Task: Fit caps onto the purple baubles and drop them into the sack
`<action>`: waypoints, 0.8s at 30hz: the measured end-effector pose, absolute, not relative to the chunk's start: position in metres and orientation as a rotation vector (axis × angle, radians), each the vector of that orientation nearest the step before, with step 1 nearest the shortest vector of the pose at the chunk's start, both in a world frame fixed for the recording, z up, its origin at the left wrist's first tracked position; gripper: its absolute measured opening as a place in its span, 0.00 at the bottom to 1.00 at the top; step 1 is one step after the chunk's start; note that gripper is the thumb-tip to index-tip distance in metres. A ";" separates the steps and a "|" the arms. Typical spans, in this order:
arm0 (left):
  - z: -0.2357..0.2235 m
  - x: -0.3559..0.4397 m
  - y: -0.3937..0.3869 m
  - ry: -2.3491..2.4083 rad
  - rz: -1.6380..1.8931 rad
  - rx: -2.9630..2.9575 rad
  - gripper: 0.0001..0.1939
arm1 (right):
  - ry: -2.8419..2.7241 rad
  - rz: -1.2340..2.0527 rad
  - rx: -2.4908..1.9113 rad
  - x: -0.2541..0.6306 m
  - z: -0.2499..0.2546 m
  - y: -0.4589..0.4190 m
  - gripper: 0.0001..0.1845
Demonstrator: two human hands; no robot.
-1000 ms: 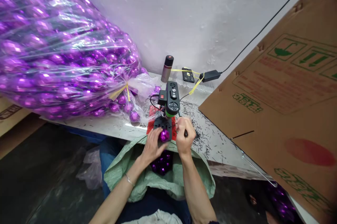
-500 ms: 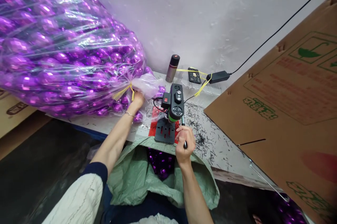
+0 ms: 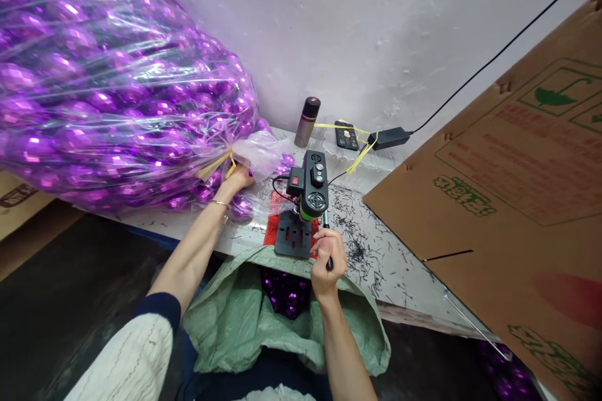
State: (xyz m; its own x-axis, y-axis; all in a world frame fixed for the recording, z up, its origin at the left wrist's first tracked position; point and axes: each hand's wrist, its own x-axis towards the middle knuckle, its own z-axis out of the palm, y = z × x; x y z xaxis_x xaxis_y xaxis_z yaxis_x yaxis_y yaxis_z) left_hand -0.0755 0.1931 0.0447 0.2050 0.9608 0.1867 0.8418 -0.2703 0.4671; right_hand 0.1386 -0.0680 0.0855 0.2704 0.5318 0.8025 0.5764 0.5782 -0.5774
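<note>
My right hand (image 3: pixel 328 261) is wrapped around the black-tipped lever handle (image 3: pixel 330 263) of a small black bench press (image 3: pixel 315 182). The slotted base plate (image 3: pixel 292 236) of the press shows bare metal, on a red mat (image 3: pixel 271 233). My left hand (image 3: pixel 241 177) reaches into the mouth of a clear plastic bag (image 3: pixel 155 106) full of shiny purple faceted balls. Plastic and the hand itself hide its fingers, so their grip is unclear. A purple ball (image 3: pixel 242 207) lies just below that wrist. Under the table edge, a green woven sack (image 3: pixel 226 326) gapes around more purple balls (image 3: pixel 286 294).
Behind the press stand a spray can (image 3: pixel 307 122), a black phone-like object (image 3: pixel 347 135) and a power adapter (image 3: pixel 389 138) with yellow ties. Black slivers litter the white table (image 3: pixel 376 250). A big cardboard box (image 3: pixel 508 200) leans at the right; a wall rises behind.
My left hand has left the purple ball at the press plate and moved left to the bag's mouth. That ball is gone from the plate. My right hand stays on the lever.
</note>
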 end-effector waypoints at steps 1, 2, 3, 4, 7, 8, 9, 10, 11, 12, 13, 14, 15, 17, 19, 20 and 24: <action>0.047 -0.078 0.182 1.711 0.631 2.212 0.27 | -1.369 -0.042 -1.040 0.139 0.085 -0.068 0.18; 0.050 -0.081 0.169 1.712 0.614 2.193 0.28 | -1.371 -0.043 -1.038 0.139 0.085 -0.068 0.18; 0.053 -0.083 0.155 1.710 0.609 2.163 0.28 | -1.374 -0.042 -1.037 0.139 0.085 -0.067 0.18; 0.056 -0.085 0.139 1.700 0.633 2.118 0.29 | -1.376 -0.039 -1.038 0.139 0.085 -0.067 0.18; 0.060 -0.084 0.091 1.566 0.864 1.843 0.31 | -1.361 -0.017 -1.052 0.140 0.087 -0.067 0.19; 0.059 -0.082 0.076 1.470 0.976 1.694 0.32 | -1.351 -0.010 -1.057 0.140 0.089 -0.066 0.19; 0.057 -0.079 0.062 1.357 1.071 1.518 0.33 | -1.340 -0.005 -1.062 0.140 0.091 -0.066 0.20; 0.055 -0.075 0.048 1.240 1.135 1.338 0.34 | -1.331 -0.001 -1.067 0.139 0.094 -0.066 0.20; 0.051 -0.070 0.036 1.129 1.173 1.172 0.34 | -1.326 0.002 -1.072 0.139 0.096 -0.066 0.20; 0.048 -0.065 0.026 1.031 1.191 1.030 0.33 | -1.322 0.003 -1.076 0.139 0.098 -0.066 0.20; 0.044 -0.060 0.017 0.950 1.192 0.917 0.32 | -1.323 0.005 -1.078 0.139 0.100 -0.066 0.20; 0.040 -0.054 0.009 0.885 1.179 0.824 0.30 | -1.327 0.007 -1.082 0.139 0.102 -0.066 0.20; 0.036 -0.048 0.002 0.835 1.157 0.741 0.27 | -1.335 0.007 -1.082 0.139 0.104 -0.066 0.20; 0.028 -0.038 -0.007 0.774 1.086 0.584 0.22 | -1.354 0.005 -1.083 0.140 0.105 -0.067 0.20; 0.022 -0.028 -0.013 0.747 1.016 0.455 0.18 | -1.368 0.003 -1.086 0.141 0.105 -0.067 0.19; 0.019 -0.025 -0.015 0.741 0.994 0.412 0.17 | -1.371 0.002 -1.090 0.142 0.105 -0.067 0.19; 0.014 -0.018 -0.019 0.751 0.947 0.347 0.16 | -1.381 -0.008 -1.103 0.143 0.105 -0.067 0.19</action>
